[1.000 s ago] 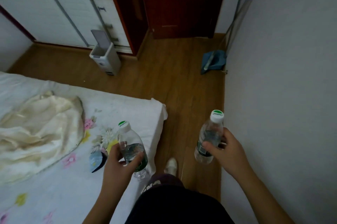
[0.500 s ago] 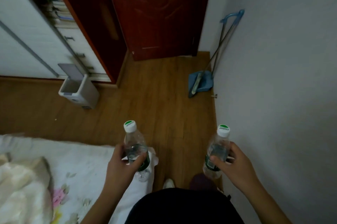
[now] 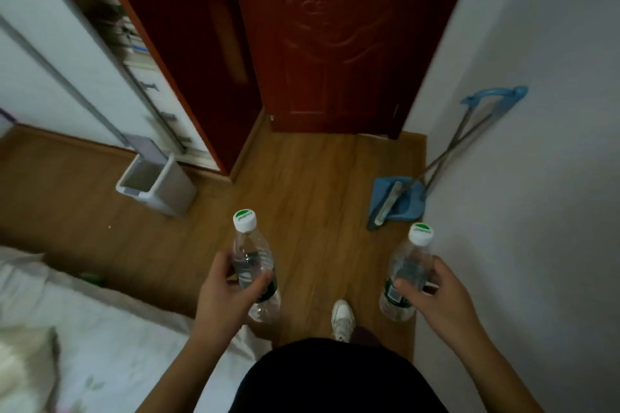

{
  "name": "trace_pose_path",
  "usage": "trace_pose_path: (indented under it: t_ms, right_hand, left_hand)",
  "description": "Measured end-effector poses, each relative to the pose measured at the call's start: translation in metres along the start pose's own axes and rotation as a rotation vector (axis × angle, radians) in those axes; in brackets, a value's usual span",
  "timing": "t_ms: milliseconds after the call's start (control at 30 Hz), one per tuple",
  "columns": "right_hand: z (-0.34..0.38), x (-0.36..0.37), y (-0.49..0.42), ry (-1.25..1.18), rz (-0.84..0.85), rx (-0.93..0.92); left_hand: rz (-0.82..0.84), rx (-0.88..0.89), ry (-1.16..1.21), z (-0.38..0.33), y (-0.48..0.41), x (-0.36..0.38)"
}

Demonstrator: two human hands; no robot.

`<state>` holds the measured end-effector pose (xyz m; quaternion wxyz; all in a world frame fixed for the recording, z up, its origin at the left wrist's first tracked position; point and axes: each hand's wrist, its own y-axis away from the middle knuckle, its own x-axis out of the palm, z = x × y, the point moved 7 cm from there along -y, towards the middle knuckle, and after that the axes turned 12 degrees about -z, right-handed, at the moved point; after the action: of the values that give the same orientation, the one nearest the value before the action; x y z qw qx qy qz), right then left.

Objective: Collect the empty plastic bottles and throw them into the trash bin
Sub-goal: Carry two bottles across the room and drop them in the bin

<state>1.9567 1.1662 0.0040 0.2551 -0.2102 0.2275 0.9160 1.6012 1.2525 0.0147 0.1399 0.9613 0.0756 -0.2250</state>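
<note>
I hold two clear plastic bottles with white-and-green caps, both upright above the wooden floor. My left hand (image 3: 223, 298) grips the left bottle (image 3: 251, 254) around its middle. My right hand (image 3: 439, 295) grips the right bottle (image 3: 407, 265) the same way. The trash bin (image 3: 167, 186), a small white rectangular one with its lid tipped up and its mouth open, stands on the floor ahead and to the left, in front of the white wardrobe.
A dark red door (image 3: 335, 43) closes the far end. A blue dustpan and broom (image 3: 399, 201) lean on the right wall (image 3: 536, 211). The bed with white floral sheet (image 3: 84, 328) lies at lower left. My white shoe (image 3: 342, 317) is on the floor.
I have walked forward past the bed's corner. The bin and door are closer, the bed has slid to the lower left. Both hands keep their bottles.
</note>
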Motion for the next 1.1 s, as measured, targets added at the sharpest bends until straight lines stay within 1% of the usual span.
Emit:
trace_pose_path:
  t_ms: [133,200,267,367,467,567,633,733,900,1000,1100]
  right_hand:
    - [0.075,0.047,-0.072,0.079,0.21,-0.118]
    - [0.114,0.083,-0.093,0.141,0.345,-0.203]
    - [0.149,0.121,-0.105,0.189,0.442,-0.27]
    - [0.193,0.182,-0.118,0.231,0.545,-0.358]
    - [0.226,0.245,-0.121,0.253,0.648,-0.383]
    - [0.256,0.299,-0.123,0.27,0.717,-0.405]
    - [0.271,0.332,-0.127,0.294,0.743,-0.407]
    - [0.292,0.371,-0.131,0.291,0.73,-0.406]
    - [0.318,0.418,-0.148,0.257,0.713,-0.378]
    - [0.331,0.444,-0.158,0.262,0.711,-0.361]
    - [0.343,0.477,-0.17,0.261,0.746,-0.338]
  left_hand:
    - [-0.192,-0.09,0.038,-0.001,-0.024,-0.016]
    - [-0.308,-0.125,0.057,0.003,-0.029,-0.032]
    - [-0.415,-0.171,0.075,0.009,-0.031,-0.049]
    - [-0.557,-0.244,0.104,0.021,-0.039,-0.075]
    - [-0.671,-0.308,0.129,0.037,-0.049,-0.104]
    - [-0.755,-0.344,0.132,0.053,-0.069,-0.134]
    - [-0.783,-0.352,0.133,0.061,-0.09,-0.154]
    - [-0.792,-0.344,0.145,0.062,-0.131,-0.181]
    - [-0.722,-0.299,0.183,0.047,-0.204,-0.218]
    - [-0.718,-0.27,0.19,0.042,-0.242,-0.241]
    - [-0.722,-0.276,0.194,0.05,-0.274,-0.261]
